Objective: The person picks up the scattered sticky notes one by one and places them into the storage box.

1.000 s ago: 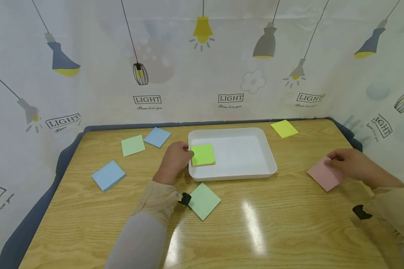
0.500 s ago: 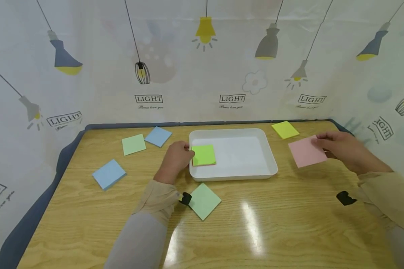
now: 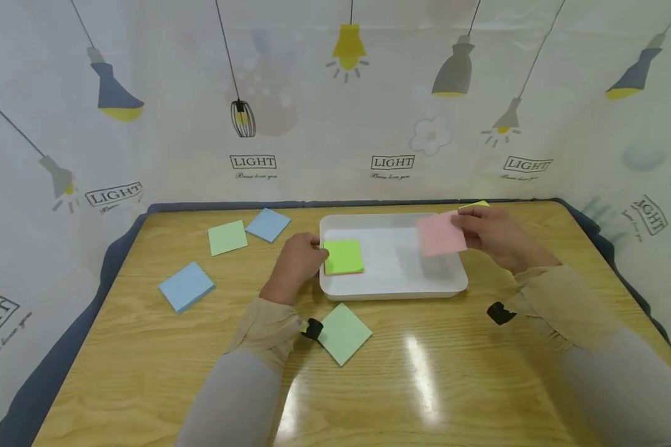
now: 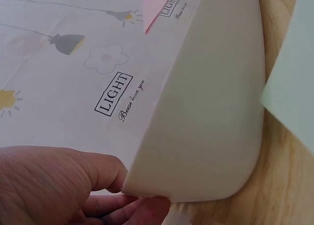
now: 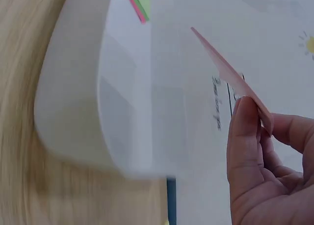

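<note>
A white tray (image 3: 391,287) stands in the middle of the table. My left hand (image 3: 295,264) pinches its left rim between thumb and fingers, seen closely in the left wrist view. Inside the tray's left end lies a bright green sticky-note pad (image 3: 343,256), with a red or pink edge showing beneath it. Over the tray's right end, my right hand (image 3: 494,236) holds a pink sticky-note pad (image 3: 440,234) by its right edge. In the right wrist view the pink pad (image 5: 230,75) appears edge-on, thin, between thumb and fingers, apart from the tray.
Left of the tray lie a pale green pad (image 3: 227,238), a blue pad (image 3: 268,225) and a thicker blue pad (image 3: 187,287). Another pale green pad (image 3: 345,335) lies in front of the tray. A yellow pad (image 3: 474,204) is mostly hidden behind my right hand.
My right hand has lifted the pink pad from the table's right side and carried it left, over the tray's right end. My left hand has stayed on the rim.
</note>
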